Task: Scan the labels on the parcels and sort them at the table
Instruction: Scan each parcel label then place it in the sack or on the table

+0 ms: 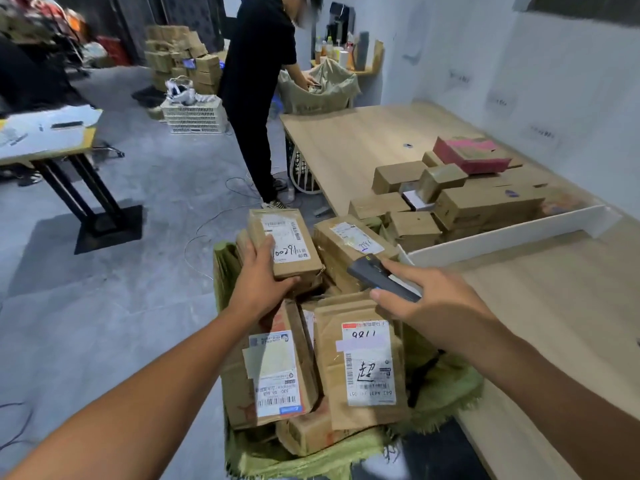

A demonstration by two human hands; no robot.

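A green woven sack (304,459) on the floor is full of brown cardboard parcels with white labels. My left hand (263,289) grips a small brown parcel (287,242) at its near edge and holds it label-up above the sack. My right hand (433,296) holds a dark grey handheld scanner (377,277), its tip pointing left toward that parcel. Below my hands lie two larger labelled parcels, one on the left (273,368) and one on the right (363,362). Another labelled parcel (349,240) leans at the sack's far side.
The light wooden table (554,306) runs along the right with a white divider (512,233). Beyond the divider sits a pile of sorted brown boxes (460,195) topped by a red box (471,154). A person in black (256,81) bends over another sack (318,91) at the far end. Cables trail on the grey floor.
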